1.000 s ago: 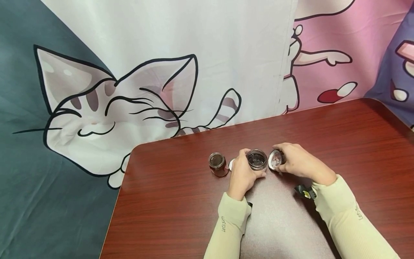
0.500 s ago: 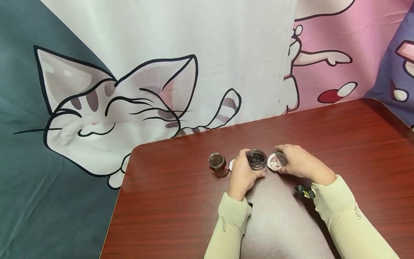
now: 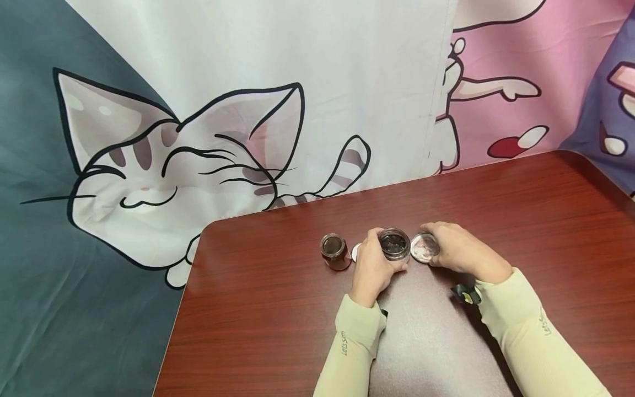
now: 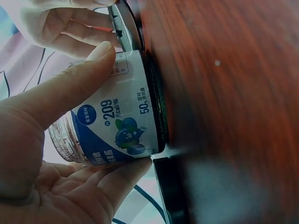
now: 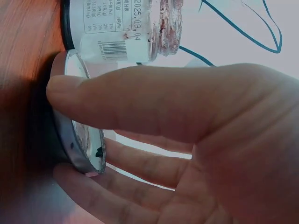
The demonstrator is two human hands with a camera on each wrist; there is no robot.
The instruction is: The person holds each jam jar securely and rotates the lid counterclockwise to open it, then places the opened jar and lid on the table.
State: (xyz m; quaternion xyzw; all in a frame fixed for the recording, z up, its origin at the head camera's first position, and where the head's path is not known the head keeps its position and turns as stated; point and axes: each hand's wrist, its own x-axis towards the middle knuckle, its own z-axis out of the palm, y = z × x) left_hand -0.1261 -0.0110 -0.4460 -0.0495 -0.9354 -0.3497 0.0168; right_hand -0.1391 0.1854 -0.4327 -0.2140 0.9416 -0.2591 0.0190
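Observation:
My left hand grips an uncapped glass jam jar that stands upright on the table. In the left wrist view the thumb and fingers wrap round the jar, whose blue and white label shows blueberries. My right hand pinches a round jar lid by its rim just right of the jar. Its pale, smeared inner side faces up. The right wrist view shows the thumb and fingers at opposite edges of the lid, low over the tabletop, with the jar's barcode side close by.
A smaller open jar with dark contents stands left of my left hand. Between them a white lid is partly hidden by that hand. The red-brown table ends at a printed cat curtain.
The lid in my right hand has tipped from a steep slant to nearly flat, inner side up. My left hand and the jar have stayed in place.

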